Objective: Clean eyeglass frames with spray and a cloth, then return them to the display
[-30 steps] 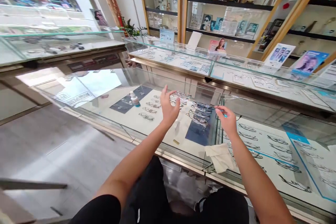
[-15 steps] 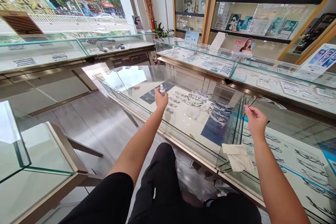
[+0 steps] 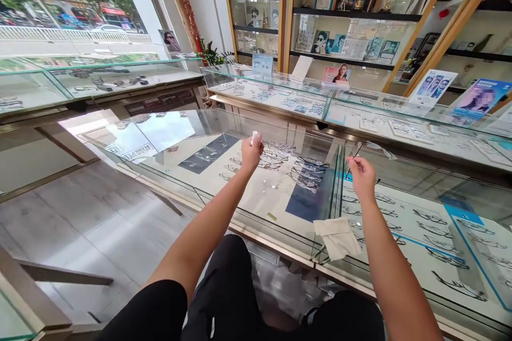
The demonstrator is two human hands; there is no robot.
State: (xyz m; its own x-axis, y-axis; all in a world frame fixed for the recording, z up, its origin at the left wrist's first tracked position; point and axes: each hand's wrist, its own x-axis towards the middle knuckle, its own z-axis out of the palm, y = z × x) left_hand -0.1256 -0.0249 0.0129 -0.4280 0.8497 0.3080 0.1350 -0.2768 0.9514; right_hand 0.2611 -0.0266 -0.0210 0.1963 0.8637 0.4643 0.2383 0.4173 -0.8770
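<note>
My left hand (image 3: 251, 154) is closed around a small white bottle (image 3: 255, 137), held above the glass counter; the fingers cover most of it. To the right, my right hand (image 3: 363, 173) pinches a pair of eyeglasses (image 3: 356, 150) with thin dark frames, raised over the glass top. Part of the glasses is hidden behind the fingers. A beige cloth (image 3: 338, 238) lies on the counter's near edge, left of my right forearm. Under the glass, rows of eyeglasses (image 3: 308, 173) rest on a pale surface and a dark blue mat (image 3: 304, 202).
The glass display counter (image 3: 240, 210) spans the front, my knees against its near side. More glass cases stand behind it and at the left. Shelves (image 3: 356, 13) with frames and trophies line the back wall. A wooden stool-like leg (image 3: 66, 273) juts in at lower left.
The view has swung to the right. My left hand has moved right over the counter, nearer my right hand, and the bottle has turned in it. The right hand still holds the glasses.
</note>
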